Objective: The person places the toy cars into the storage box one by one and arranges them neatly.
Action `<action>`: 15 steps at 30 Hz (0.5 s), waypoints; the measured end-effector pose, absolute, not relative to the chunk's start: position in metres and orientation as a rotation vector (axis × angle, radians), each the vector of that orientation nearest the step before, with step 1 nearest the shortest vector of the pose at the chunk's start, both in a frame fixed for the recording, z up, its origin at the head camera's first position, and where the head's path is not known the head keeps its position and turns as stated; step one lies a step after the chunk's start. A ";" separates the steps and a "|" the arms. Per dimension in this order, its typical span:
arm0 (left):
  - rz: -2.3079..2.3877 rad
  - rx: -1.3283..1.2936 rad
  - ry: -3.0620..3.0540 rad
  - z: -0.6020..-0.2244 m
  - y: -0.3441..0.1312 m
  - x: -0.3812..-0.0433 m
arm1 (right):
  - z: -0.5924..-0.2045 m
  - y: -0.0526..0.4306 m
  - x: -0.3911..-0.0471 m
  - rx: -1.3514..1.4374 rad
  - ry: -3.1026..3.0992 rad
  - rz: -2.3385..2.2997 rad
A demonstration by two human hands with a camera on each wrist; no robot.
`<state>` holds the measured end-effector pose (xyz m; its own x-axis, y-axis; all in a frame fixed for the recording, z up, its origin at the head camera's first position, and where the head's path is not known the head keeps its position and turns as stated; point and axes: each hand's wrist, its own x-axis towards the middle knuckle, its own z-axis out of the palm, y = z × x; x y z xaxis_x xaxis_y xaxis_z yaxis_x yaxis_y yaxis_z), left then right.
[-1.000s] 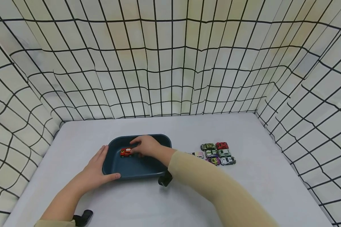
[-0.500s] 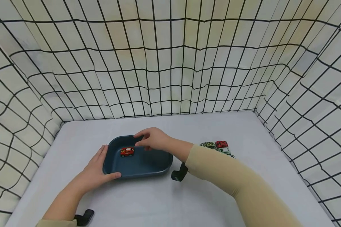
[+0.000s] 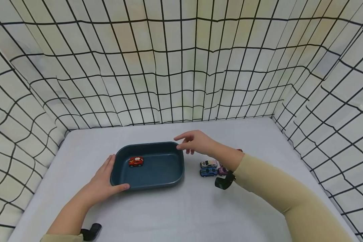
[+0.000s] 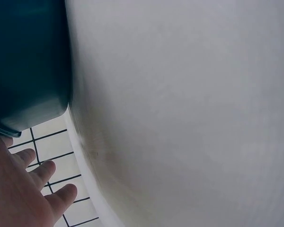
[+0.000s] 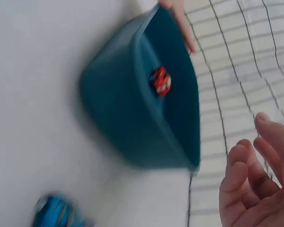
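A dark teal rectangular tub [image 3: 157,184] stands on the white table, with one red toy car [image 3: 136,161] inside at its left. My left hand [image 3: 101,179] rests against the tub's left end, thumb along the near rim and fingers at the far left corner. My right hand [image 3: 198,143] hovers by the tub's far right corner, holding nothing, fingers loosely bent. In the right wrist view that hand [image 5: 260,175] is bare beside the tub. Right of the tub sit a blue toy car [image 3: 208,172], a white toy car [image 3: 208,163] and a purple toy car [image 3: 222,171].
More toy cars lie partly hidden under the right forearm, a bit of a red one [image 3: 240,150] showing. Black wire mesh [image 3: 181,90] over white cloth encloses the table's back and sides. Black wrist cameras [image 3: 225,180] hang below both wrists.
My right hand has let go of the red toy car, risen out of the tub and moved right past its rim. The left hand has stayed at the tub's left end.
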<state>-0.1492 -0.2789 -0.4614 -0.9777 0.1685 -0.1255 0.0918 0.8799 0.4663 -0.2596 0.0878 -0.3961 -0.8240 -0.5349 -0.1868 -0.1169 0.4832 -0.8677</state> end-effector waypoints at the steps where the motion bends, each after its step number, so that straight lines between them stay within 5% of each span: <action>1: 0.706 0.199 2.885 -0.461 -0.278 -0.149 | -0.399 0.097 -0.260 -0.535 2.305 -1.283; 15: 0.729 0.206 2.877 -0.461 -0.278 -0.149 | -0.429 0.192 -0.260 -0.486 2.332 -1.063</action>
